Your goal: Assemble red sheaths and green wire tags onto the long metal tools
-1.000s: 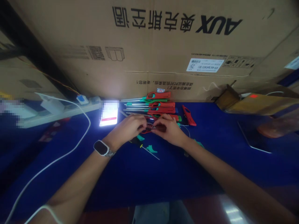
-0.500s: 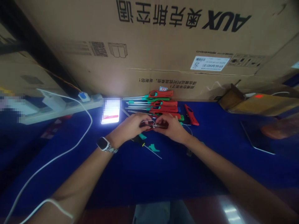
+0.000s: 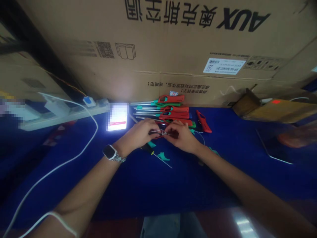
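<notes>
My left hand [image 3: 141, 135] and my right hand [image 3: 184, 138] meet at the middle of the blue table. Between them they grip a dark red lighter casing [image 3: 173, 134], fingers closed round both ends. A thin white wire loops over its middle, beside a small metallic part too small to name. Fingers hide much of the casing. Just beyond lie several red and green long-necked lighters [image 3: 174, 115]. On the near side are a screwdriver [image 3: 160, 160] with a dark handle and a loose teal plastic piece [image 3: 163, 156]. Right of the pile rests a red handle shell [image 3: 203, 121].
A lit phone screen [image 3: 118, 116] stands left of the lighters, beside a white power strip [image 3: 66, 115]. A white cable [image 3: 71, 162] curves across the left side. The large cardboard box [image 3: 170, 59] walls off the back. At right lie a dark tablet-like device [image 3: 271, 145] and a yellowish package [image 3: 284, 110].
Both hands stay closed on the casing, with only slight finger movement. The whole view has shifted a little.
</notes>
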### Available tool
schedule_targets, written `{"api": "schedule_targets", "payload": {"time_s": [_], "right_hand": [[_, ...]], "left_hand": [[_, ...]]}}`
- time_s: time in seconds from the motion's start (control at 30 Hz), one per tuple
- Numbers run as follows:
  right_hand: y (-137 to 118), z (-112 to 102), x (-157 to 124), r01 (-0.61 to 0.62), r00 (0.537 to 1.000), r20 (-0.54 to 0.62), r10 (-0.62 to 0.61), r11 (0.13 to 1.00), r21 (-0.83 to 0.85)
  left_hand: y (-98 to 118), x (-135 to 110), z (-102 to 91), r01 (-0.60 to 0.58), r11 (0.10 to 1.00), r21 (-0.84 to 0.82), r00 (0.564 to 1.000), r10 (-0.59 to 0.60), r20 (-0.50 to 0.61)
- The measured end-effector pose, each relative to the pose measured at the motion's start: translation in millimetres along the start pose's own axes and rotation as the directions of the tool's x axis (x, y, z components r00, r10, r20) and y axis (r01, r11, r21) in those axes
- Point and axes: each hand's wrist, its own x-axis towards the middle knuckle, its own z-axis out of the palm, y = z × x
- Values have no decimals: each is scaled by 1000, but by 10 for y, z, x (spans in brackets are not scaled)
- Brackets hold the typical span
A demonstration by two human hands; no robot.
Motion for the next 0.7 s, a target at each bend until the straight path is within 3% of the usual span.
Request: {"api": "schedule_targets", "payload": {"time_s": [0.17,0.3,0.43,0.53,0.7], "right_hand": [[3,0,-15,16,1000,-3,-15,1000,20],[4,-42,-63,103,995,-9,-103,994,25],[-35,-131,-173,237,963,-78,-257,949,-209],[-82,-179,-258,356,922,-20,-388,864,-356],[-144,-163,-296,349,932,90,-351,804,-481]], "left_hand": [[45,1,-32,-18,998,54,999,17,27],[90,5,-51,-8,995,98,998,3,61],[112,3,-52,-3,992,124,998,-5,62],[124,3,-55,-5,994,111,998,-1,60],[118,9,-52,6,997,72,999,-10,53]]}}
